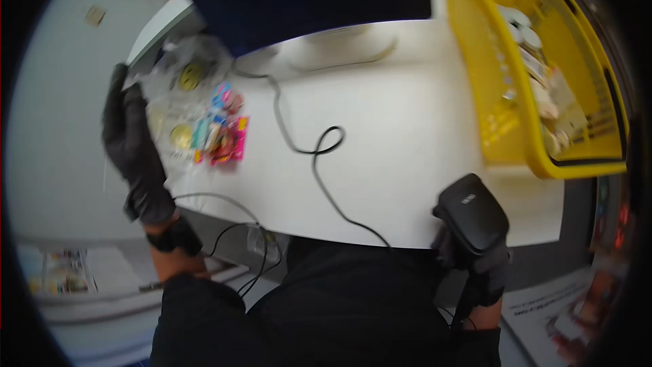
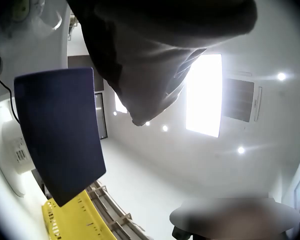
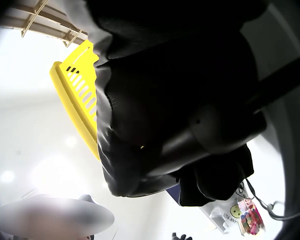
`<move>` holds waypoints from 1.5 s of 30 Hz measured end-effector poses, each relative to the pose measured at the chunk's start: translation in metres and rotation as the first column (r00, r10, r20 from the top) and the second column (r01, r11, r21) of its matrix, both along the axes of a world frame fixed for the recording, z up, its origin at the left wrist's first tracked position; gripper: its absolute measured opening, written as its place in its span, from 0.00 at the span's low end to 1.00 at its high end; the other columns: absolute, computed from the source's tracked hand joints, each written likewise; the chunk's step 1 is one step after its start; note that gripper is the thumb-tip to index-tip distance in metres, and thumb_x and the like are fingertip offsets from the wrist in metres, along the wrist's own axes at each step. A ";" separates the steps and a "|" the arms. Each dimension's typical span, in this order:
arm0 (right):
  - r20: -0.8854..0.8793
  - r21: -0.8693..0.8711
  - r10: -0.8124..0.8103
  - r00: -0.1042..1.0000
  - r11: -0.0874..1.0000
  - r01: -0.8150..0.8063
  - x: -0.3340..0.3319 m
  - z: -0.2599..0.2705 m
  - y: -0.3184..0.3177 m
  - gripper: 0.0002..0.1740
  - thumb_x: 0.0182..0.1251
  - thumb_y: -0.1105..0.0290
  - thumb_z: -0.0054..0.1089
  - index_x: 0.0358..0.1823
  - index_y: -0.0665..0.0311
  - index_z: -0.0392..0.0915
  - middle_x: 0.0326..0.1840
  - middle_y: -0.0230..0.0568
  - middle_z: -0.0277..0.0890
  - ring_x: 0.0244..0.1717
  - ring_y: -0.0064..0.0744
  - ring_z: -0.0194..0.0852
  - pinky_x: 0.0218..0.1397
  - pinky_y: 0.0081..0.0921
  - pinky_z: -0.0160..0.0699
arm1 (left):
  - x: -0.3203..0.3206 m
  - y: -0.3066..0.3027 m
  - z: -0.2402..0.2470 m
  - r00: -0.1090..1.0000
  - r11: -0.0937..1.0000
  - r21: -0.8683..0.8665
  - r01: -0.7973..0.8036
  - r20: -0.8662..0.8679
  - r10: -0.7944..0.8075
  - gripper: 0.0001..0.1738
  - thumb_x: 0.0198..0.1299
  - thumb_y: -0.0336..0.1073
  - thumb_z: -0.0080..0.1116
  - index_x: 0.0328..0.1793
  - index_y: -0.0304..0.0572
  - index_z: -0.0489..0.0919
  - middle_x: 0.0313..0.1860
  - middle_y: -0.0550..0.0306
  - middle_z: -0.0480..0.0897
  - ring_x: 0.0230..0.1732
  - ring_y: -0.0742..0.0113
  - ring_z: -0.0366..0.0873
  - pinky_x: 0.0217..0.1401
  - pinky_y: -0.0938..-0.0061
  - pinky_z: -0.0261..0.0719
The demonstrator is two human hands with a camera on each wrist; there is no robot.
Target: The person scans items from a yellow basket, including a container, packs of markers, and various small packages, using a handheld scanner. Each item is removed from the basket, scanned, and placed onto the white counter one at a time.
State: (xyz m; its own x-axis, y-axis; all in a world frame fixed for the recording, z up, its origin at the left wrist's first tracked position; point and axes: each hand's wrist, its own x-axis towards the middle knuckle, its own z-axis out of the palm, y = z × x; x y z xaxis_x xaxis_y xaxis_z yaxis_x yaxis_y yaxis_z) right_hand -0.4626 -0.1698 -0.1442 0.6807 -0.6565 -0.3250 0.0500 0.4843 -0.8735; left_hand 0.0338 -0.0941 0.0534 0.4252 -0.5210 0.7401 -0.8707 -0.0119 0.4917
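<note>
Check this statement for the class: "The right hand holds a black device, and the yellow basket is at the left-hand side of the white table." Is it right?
Not quite: the side given for the yellow basket is wrong. The head view shows it at the right-hand side of the white table. The right hand does hold a black device.

On the table (image 1: 401, 115), packets (image 1: 221, 139) and plastic bag (image 1: 170, 61) left, monitor (image 1: 305, 7) behind, basket (image 1: 489, 61) right, handheld device (image 1: 473, 214) before it.
</note>
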 end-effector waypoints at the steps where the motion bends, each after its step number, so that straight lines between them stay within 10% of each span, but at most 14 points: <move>1: 0.117 -0.025 0.038 0.992 0.999 -0.036 -0.002 0.001 -0.004 0.33 0.63 0.60 0.73 0.65 0.76 0.78 0.37 0.55 0.87 0.37 0.39 0.90 0.44 0.35 0.88 | -0.016 -0.009 0.012 0.989 0.992 0.017 0.127 0.081 -0.128 0.24 0.80 0.33 0.55 0.79 0.35 0.76 0.59 0.49 0.87 0.50 0.74 0.82 0.58 0.76 0.82; 4: 0.163 0.011 0.128 0.978 0.991 -0.131 -0.002 0.033 -0.020 0.32 0.44 0.76 0.81 0.55 0.73 0.82 0.40 0.47 0.89 0.40 0.36 0.89 0.46 0.34 0.88 | -0.046 -0.039 0.050 0.847 0.892 0.179 0.414 0.282 -0.450 0.22 0.84 0.36 0.47 0.76 0.35 0.77 0.68 0.42 0.85 0.57 0.66 0.86 0.60 0.69 0.85; 7: 0.113 -0.057 0.287 0.951 0.958 -0.282 -0.007 0.037 -0.028 0.29 0.46 0.72 0.79 0.54 0.67 0.84 0.47 0.35 0.88 0.49 0.25 0.83 0.59 0.28 0.82 | -0.097 -0.084 0.081 0.798 0.795 0.384 0.470 0.200 -0.568 0.21 0.83 0.36 0.47 0.74 0.37 0.78 0.73 0.45 0.82 0.68 0.58 0.84 0.67 0.65 0.84; 9: 0.170 -0.057 0.271 0.947 0.962 -0.265 -0.006 0.036 -0.030 0.29 0.47 0.71 0.79 0.54 0.67 0.84 0.46 0.35 0.88 0.48 0.25 0.82 0.58 0.28 0.82 | -0.174 -0.149 0.101 0.442 0.467 0.557 0.687 0.189 -0.877 0.19 0.82 0.33 0.47 0.71 0.38 0.81 0.69 0.45 0.84 0.68 0.56 0.84 0.67 0.66 0.85; 13: 0.271 -0.061 0.279 0.921 0.960 -0.272 -0.008 0.030 -0.028 0.27 0.50 0.67 0.78 0.54 0.66 0.84 0.45 0.34 0.87 0.47 0.24 0.81 0.56 0.28 0.81 | -0.284 -0.257 0.099 0.297 0.403 0.767 0.500 0.285 -0.911 0.16 0.75 0.30 0.58 0.64 0.45 0.88 0.53 0.51 0.90 0.51 0.67 0.89 0.53 0.73 0.88; 15: 0.265 -0.082 0.288 0.920 0.958 -0.276 -0.010 0.026 -0.027 0.26 0.53 0.63 0.77 0.53 0.67 0.84 0.44 0.35 0.86 0.46 0.24 0.81 0.53 0.29 0.80 | -0.337 -0.292 0.085 0.444 0.317 0.861 0.399 0.121 -0.888 0.18 0.71 0.29 0.58 0.64 0.48 0.89 0.44 0.53 0.91 0.44 0.73 0.88 0.46 0.77 0.87; 19: 0.215 -0.068 0.298 0.930 0.955 -0.290 -0.011 0.020 -0.028 0.30 0.49 0.66 0.79 0.56 0.68 0.83 0.44 0.37 0.88 0.47 0.26 0.82 0.57 0.29 0.81 | -0.402 -0.371 0.038 0.304 0.298 0.948 0.113 0.252 -0.919 0.27 0.58 0.33 0.64 0.66 0.50 0.88 0.44 0.48 0.91 0.47 0.57 0.90 0.54 0.67 0.86; 21: 0.210 -0.087 0.306 0.929 0.952 -0.293 -0.013 0.022 -0.028 0.29 0.51 0.64 0.78 0.56 0.68 0.84 0.44 0.37 0.87 0.46 0.27 0.82 0.56 0.29 0.80 | -0.410 -0.426 -0.005 0.033 0.333 0.942 0.031 0.332 -0.943 0.32 0.52 0.40 0.69 0.68 0.53 0.88 0.48 0.47 0.91 0.52 0.46 0.89 0.60 0.58 0.83; 32: 0.152 -0.174 0.238 0.959 0.962 -0.211 -0.036 0.047 -0.028 0.27 0.60 0.55 0.70 0.53 0.70 0.83 0.36 0.39 0.83 0.40 0.29 0.81 0.48 0.28 0.78 | -0.453 -0.419 -0.061 0.125 0.321 0.873 -0.368 0.388 -0.913 0.34 0.46 0.53 0.80 0.62 0.53 0.90 0.45 0.53 0.93 0.52 0.50 0.90 0.55 0.58 0.86; 40: 0.141 -0.141 0.244 0.959 0.964 -0.224 -0.025 0.037 -0.022 0.26 0.61 0.57 0.71 0.52 0.72 0.83 0.37 0.40 0.85 0.39 0.30 0.83 0.47 0.28 0.81 | -0.425 -0.385 -0.016 0.122 0.298 0.953 -0.059 0.303 -0.945 0.29 0.44 0.52 0.79 0.52 0.46 0.90 0.42 0.47 0.91 0.48 0.46 0.90 0.51 0.59 0.85; 45: 0.238 0.062 0.179 0.955 0.978 -0.199 -0.014 0.023 -0.018 0.28 0.52 0.69 0.74 0.55 0.72 0.80 0.40 0.49 0.88 0.40 0.38 0.89 0.44 0.32 0.89 | -0.388 -0.312 0.070 0.382 0.370 0.882 0.294 0.246 -0.891 0.33 0.47 0.48 0.78 0.59 0.41 0.86 0.41 0.50 0.90 0.43 0.56 0.89 0.49 0.63 0.85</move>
